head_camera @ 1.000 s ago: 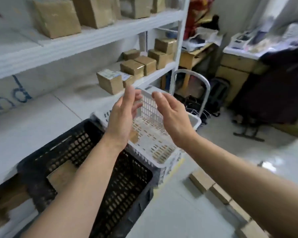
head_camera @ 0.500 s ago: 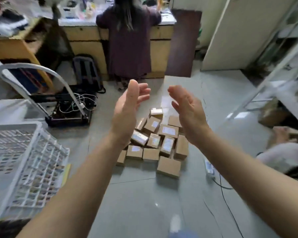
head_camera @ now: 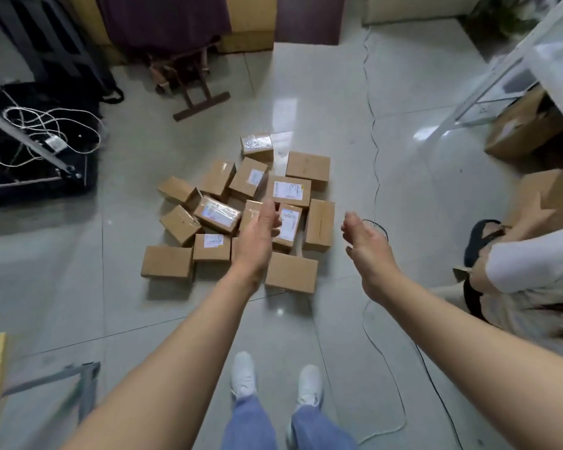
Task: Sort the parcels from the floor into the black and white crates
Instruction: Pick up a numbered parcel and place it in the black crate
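2 empty outstretched hands, facing inward

Single head-worn wide-angle view, looking steeply down and forward from standing height over the tiled floor; no second view.

Matt cardboard parcels; glossy tiled floor

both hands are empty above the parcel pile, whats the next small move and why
Probably lower both hands onto the plain brown parcel at the near edge of the pile. The left hand and right hand are open, hold nothing, and hover apart above the boxes. That parcel lies nearest, with nothing stacked on it, so it looks easiest to lift first.
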The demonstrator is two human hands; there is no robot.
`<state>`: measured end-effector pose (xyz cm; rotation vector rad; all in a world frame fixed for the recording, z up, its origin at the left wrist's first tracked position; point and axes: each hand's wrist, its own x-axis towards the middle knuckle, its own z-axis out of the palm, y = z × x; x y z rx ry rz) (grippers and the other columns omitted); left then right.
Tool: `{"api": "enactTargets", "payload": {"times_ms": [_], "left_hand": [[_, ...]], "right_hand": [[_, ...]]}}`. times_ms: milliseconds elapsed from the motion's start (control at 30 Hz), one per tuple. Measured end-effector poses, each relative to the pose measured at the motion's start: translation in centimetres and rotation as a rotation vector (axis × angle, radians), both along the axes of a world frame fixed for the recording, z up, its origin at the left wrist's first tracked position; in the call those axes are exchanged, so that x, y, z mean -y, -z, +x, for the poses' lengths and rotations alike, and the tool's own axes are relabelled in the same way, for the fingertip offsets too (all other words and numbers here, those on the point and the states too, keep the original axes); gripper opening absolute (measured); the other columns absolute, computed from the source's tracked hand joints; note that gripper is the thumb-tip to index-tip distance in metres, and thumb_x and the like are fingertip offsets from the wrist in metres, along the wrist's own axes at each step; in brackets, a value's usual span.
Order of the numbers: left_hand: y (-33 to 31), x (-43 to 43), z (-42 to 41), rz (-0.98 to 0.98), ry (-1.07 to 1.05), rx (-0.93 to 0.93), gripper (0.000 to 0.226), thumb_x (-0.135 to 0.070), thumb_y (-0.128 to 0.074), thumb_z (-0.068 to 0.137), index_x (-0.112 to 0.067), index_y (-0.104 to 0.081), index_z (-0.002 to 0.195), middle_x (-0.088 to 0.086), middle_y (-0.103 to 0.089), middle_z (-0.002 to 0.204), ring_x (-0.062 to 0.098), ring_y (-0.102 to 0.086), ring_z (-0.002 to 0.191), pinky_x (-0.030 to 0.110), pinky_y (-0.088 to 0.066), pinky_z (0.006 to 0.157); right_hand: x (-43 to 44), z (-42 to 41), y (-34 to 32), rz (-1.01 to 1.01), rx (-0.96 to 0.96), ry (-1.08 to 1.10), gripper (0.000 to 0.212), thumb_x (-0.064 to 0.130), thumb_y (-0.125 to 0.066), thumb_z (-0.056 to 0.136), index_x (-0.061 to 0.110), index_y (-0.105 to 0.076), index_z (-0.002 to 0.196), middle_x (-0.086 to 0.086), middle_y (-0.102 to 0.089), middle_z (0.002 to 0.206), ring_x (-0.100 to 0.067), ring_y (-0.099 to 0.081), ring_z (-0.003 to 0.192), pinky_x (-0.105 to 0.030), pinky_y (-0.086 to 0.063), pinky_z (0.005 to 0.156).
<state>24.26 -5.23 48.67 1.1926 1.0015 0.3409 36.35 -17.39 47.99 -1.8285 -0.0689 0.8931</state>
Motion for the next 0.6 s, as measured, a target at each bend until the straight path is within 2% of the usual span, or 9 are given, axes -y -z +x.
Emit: {"api": "enactTargets", "payload": {"times_ms": [67, 167, 233, 300, 367, 433, 533, 600], "left_hand": [[5.2, -0.9, 0.9, -0.026, 0.018, -0.040, 0.037, -0.050, -0.035, 0.097, -0.025, -0.062, 0.090, -0.012, -0.068, 0.082, 0.003, -0.064, 0.082, 0.016, -0.047, 0.069], [13.3, -2.5, 2.5, 0.002, 0.044, -0.101, 0.034, -0.043, -0.036, 0.099, -0.024, -0.061, 0.086, -0.013, -0.066, 0.073, -0.013, -0.061, 0.062, 0.002, -0.042, 0.052], [19.0, -3.4, 3.6, -0.001, 0.063, -0.132, 0.033, -0.041, -0.036, 0.100, -0.023, -0.060, 0.085, -0.014, -0.063, 0.074, -0.016, -0.059, 0.058, 0.000, -0.039, 0.048], [25.0, -3.8, 4.2, 0.006, 0.087, -0.197, 0.031, -0.043, -0.037, 0.099, -0.026, -0.057, 0.082, -0.016, -0.061, 0.075, -0.020, -0.057, 0.057, -0.002, -0.036, 0.045], [31.0, -3.8, 4.6, 0.016, 0.115, -0.277, 0.032, -0.046, -0.037, 0.099, -0.030, -0.053, 0.076, -0.018, -0.061, 0.068, -0.016, -0.057, 0.057, 0.001, -0.037, 0.043], [36.7, -3.6, 4.8, 0.013, 0.158, -0.358, 0.033, -0.049, -0.035, 0.099, -0.031, -0.049, 0.075, -0.018, -0.058, 0.069, -0.004, -0.056, 0.062, 0.011, -0.038, 0.049], [44.3, -3.1, 5.1, -0.048, 0.226, -0.450, 0.033, -0.053, -0.035, 0.097, -0.030, -0.052, 0.081, -0.015, -0.053, 0.080, -0.001, -0.047, 0.072, 0.018, -0.030, 0.056], [48.3, -2.8, 5.4, -0.107, 0.254, -0.507, 0.042, -0.055, -0.034, 0.096, -0.022, -0.059, 0.099, -0.007, -0.058, 0.089, 0.005, -0.051, 0.079, 0.022, -0.031, 0.057]], "right_hand": [[-0.1, 0.6, 5.3, -0.057, -0.039, 0.038, 0.046, 0.053, -0.050, 0.090, 0.019, -0.060, 0.120, 0.002, -0.060, 0.126, -0.012, -0.052, 0.119, -0.036, -0.038, 0.106], [-0.3, 1.9, 14.3, -0.124, -0.080, 0.061, 0.050, 0.053, -0.049, 0.091, 0.019, -0.056, 0.126, 0.003, -0.059, 0.120, -0.013, -0.052, 0.115, -0.034, -0.039, 0.103], [-0.7, 2.8, 20.4, -0.159, -0.096, 0.062, 0.047, 0.054, -0.048, 0.091, 0.022, -0.055, 0.125, 0.011, -0.059, 0.103, -0.006, -0.054, 0.099, -0.026, -0.041, 0.088], [-0.7, 3.6, 26.3, -0.197, -0.111, 0.076, 0.034, 0.053, -0.048, 0.092, 0.026, -0.057, 0.111, 0.017, -0.054, 0.087, 0.003, -0.050, 0.084, -0.019, -0.039, 0.070], [-0.2, 4.2, 32.0, -0.244, -0.119, 0.073, 0.025, 0.052, -0.047, 0.093, 0.028, -0.054, 0.090, 0.017, -0.048, 0.078, 0.007, -0.045, 0.077, -0.015, -0.034, 0.064], [0.5, 4.7, 37.4, -0.292, -0.126, 0.074, 0.026, 0.052, -0.046, 0.094, 0.028, -0.048, 0.082, 0.018, -0.045, 0.075, 0.007, -0.043, 0.072, -0.012, -0.030, 0.062], [1.3, 5.5, 44.5, -0.360, -0.155, 0.090, 0.029, 0.054, -0.044, 0.093, 0.026, -0.044, 0.090, 0.015, -0.043, 0.075, 0.002, -0.040, 0.067, -0.014, -0.029, 0.061], [1.5, 5.9, 48.5, -0.399, -0.184, 0.110, 0.035, 0.057, -0.043, 0.093, 0.022, -0.045, 0.098, 0.012, -0.045, 0.078, 0.001, -0.040, 0.068, -0.017, -0.031, 0.060]]}}
